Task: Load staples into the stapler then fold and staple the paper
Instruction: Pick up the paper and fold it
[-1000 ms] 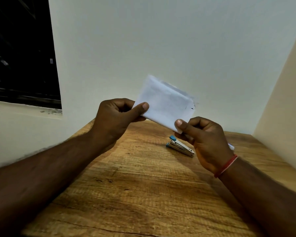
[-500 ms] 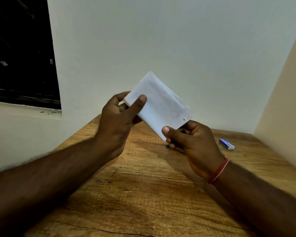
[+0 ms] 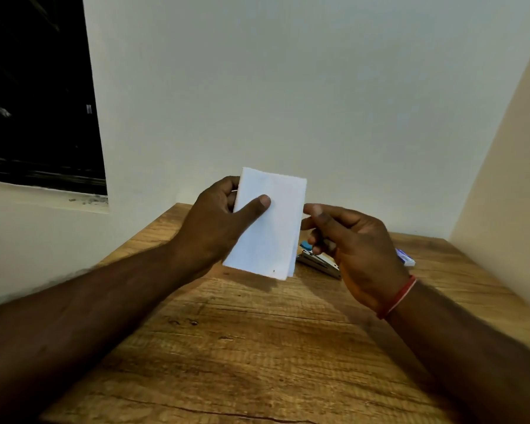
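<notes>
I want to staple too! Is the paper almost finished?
Folding looks done: the paper is a small folded packet held up by the left hand. The right hand is beside its edge. The stapler lies on the table, so stapling may remain.

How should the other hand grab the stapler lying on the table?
Probably by its long silver body, gripped across the two long sides from above. The stapler lies flat on the table, blue end pointing away, partly hidden behind the right hand, which is nearest. The left hand pinches the folded paper.

Paper [image 3: 270,228] now upright, right grip [image 3: 354,243] off.
</notes>
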Motion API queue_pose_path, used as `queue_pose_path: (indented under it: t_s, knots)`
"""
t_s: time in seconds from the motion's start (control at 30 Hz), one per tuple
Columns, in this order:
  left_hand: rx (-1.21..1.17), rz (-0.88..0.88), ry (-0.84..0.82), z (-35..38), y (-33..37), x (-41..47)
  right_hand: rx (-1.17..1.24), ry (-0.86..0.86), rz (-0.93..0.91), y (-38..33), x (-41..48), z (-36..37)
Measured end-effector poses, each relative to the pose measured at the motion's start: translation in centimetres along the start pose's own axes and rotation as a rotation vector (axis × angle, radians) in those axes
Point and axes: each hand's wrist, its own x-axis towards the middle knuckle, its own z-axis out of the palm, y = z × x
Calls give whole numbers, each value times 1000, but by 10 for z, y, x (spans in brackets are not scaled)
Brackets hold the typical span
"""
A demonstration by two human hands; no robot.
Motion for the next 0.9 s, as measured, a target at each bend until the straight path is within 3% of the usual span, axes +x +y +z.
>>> queue_pose_path:
  t_s: [0.13,0.37,0.9]
  knots:
    - [51,-19,-53,4,1,-3,58,-46,59,3,0,0]
    - [-82,-133,-178,3,2,-6,102,-164,104,3,-2,2]
    - [-167,-229,-384,0,8,-11,158,-231,20,-12,-10,5]
